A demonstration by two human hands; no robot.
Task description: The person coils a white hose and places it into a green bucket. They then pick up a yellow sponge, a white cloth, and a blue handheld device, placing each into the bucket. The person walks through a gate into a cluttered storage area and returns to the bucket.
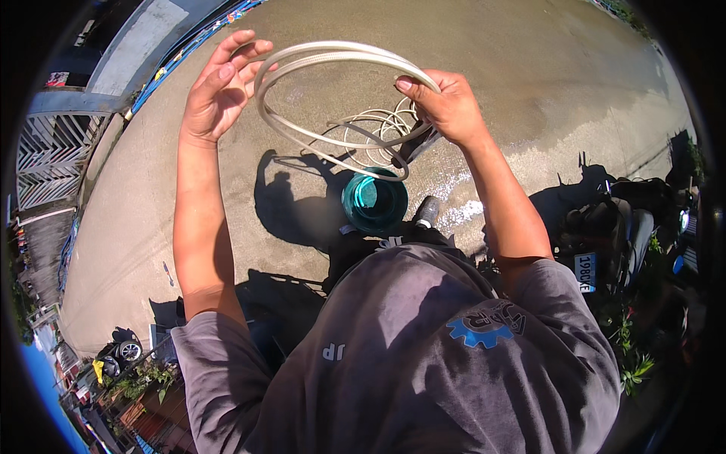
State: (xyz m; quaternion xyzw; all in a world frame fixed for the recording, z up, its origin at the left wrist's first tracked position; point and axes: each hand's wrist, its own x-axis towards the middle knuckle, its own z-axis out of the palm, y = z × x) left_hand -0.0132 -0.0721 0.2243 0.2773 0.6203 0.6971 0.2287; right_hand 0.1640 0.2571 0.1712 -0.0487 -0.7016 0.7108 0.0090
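Observation:
Raised at the upper left, my left hand [225, 89] has its fingers apart and slightly curled, beside the left bend of a coil of pale hose [333, 53]; I cannot tell whether the fingertips touch it. My right hand [446, 102] grips the coil's right side, thumb on top. A dark piece under that hand is too unclear to name. Further loose loops of the same hose [367, 119] show beyond, over the concrete. Below the coil a teal bucket [355, 197] stands by my shoe [427, 212].
Wet concrete ground [544, 68] spreads ahead. A white metal gate [53, 159] and bundled blue pipes or cords line the left edge. A parked motorcycle [628, 227] and plants [635, 363] are at the right. A wheeled vehicle [125, 348] shows at the lower left.

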